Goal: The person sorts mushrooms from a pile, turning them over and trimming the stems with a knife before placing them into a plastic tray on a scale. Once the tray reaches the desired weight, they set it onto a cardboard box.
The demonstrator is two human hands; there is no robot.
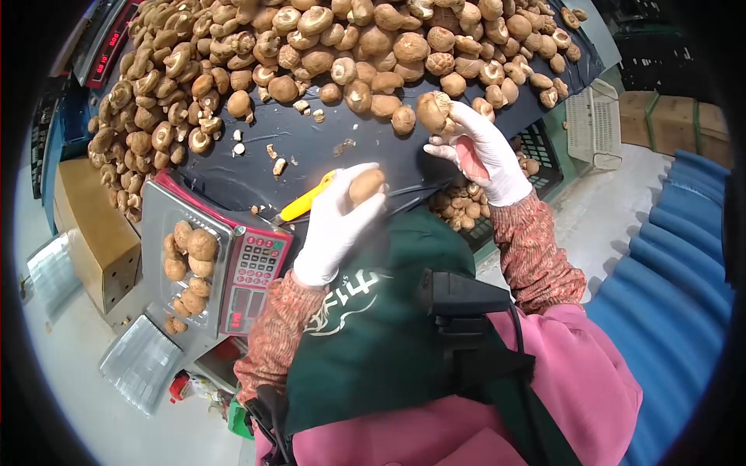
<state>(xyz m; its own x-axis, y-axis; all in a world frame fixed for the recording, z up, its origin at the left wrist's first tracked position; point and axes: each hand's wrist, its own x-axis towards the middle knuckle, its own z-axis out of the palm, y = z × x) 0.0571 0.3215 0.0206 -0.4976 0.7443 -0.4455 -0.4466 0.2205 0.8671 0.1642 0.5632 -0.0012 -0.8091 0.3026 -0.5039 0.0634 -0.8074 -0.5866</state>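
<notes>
- Black sheeting covers the surface [311, 147]; a heap of brown mushrooms [233, 46] fills its far side.
- Scale [252, 272], near left: its steel pan [155, 211] holds a few mushrooms.
- Left hand [336, 221], white-gloved: fingers closed round one mushroom [367, 186], just above a yellow-handled tool [307, 203].
- Right hand [483, 155]: fingers gripping a second mushroom [431, 110] at the heap's near edge.
- Step, as judged: checking picked mushrooms singly. The next move calls for a gentle carry left to the pan.

Brown left mushroom [367, 186] held low; right mushroom [433, 111], seemingly whole, higher.
</notes>
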